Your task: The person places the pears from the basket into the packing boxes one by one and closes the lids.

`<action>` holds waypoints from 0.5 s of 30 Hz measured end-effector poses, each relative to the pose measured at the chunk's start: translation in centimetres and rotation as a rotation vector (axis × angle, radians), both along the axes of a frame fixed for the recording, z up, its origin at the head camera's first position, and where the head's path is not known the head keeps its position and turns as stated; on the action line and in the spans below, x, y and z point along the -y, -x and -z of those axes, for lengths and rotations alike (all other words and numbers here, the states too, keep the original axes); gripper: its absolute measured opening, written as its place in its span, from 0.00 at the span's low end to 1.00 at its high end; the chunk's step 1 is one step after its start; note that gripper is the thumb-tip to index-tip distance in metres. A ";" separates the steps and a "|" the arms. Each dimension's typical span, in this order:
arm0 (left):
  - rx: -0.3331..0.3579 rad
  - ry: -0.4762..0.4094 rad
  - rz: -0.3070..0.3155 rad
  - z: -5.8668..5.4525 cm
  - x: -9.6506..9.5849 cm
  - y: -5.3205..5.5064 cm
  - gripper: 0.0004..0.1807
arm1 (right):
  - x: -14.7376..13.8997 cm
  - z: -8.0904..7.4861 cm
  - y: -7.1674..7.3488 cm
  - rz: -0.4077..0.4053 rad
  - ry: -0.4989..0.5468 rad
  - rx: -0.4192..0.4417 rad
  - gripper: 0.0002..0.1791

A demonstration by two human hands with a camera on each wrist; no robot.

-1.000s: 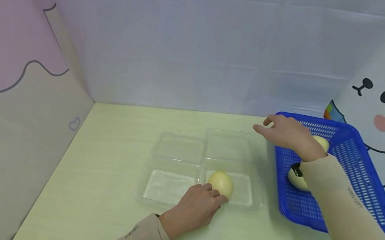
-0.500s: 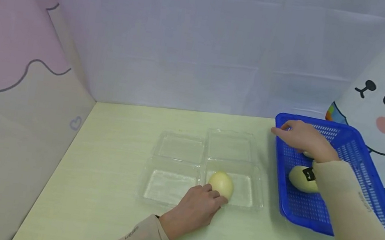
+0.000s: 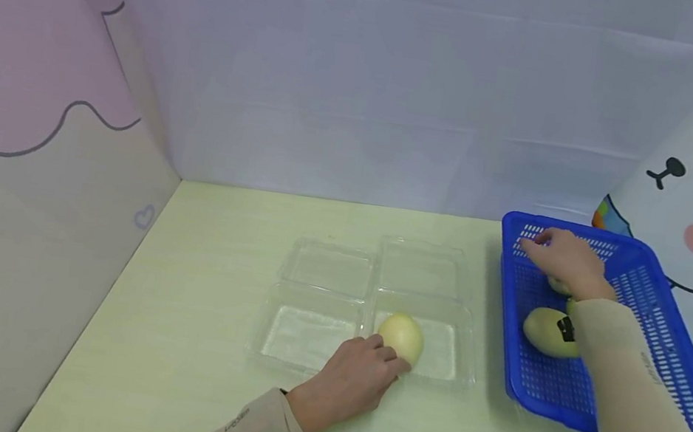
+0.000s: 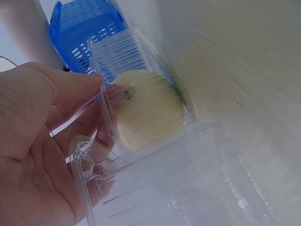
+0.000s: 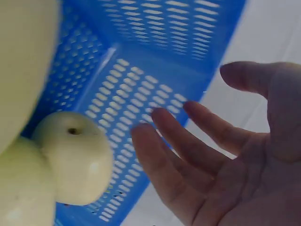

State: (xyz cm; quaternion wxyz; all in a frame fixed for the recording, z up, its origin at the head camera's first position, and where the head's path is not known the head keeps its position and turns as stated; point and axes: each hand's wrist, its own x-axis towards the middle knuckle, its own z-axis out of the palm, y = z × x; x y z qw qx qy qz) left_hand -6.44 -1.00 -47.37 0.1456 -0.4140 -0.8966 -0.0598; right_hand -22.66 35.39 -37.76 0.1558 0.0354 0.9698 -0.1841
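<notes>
A pale yellow round fruit (image 3: pixel 402 340), like a small melon, lies in the front half of the right clear plastic box (image 3: pixel 441 349). My left hand (image 3: pixel 355 375) grips that box's front rim beside the fruit. In the left wrist view the thumb (image 4: pixel 82 87) stays outside the plastic wall while a fingertip shows through it, close against the fruit. My right hand (image 3: pixel 564 262) reaches over the far end of the blue basket (image 3: pixel 511 349), holding nothing, fingers loosely bent and apart. Pale fruits lie below it, one with a black label (image 3: pixel 551 332); the right wrist view shows another with a dimple (image 5: pixel 75 160).
A second clear plastic box (image 3: pixel 308 337) with its lid (image 3: pixel 328 267) laid back stands left of the first. Behind the right box lies its lid (image 3: pixel 422 268). A pale wall (image 3: pixel 351 97) borders the light table (image 3: pixel 193 298) at the back.
My right hand has moved right, from the basket's left rim to over its inside. The left hand stays at the box and fruit. The head view has shifted slightly.
</notes>
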 end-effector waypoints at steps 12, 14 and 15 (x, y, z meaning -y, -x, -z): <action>0.013 -0.003 0.001 -0.2 0.1 -0.2 0.07 | -1.2 4.6 1.2 0.067 -0.084 -0.090 0.45; 0.015 -0.005 0.002 -0.1 0.1 -0.1 0.07 | -1.2 4.8 1.2 0.090 -0.107 -0.094 0.45; 0.018 -0.008 0.004 -0.2 0.2 -0.1 0.07 | -1.3 4.8 1.2 0.100 -0.116 -0.090 0.46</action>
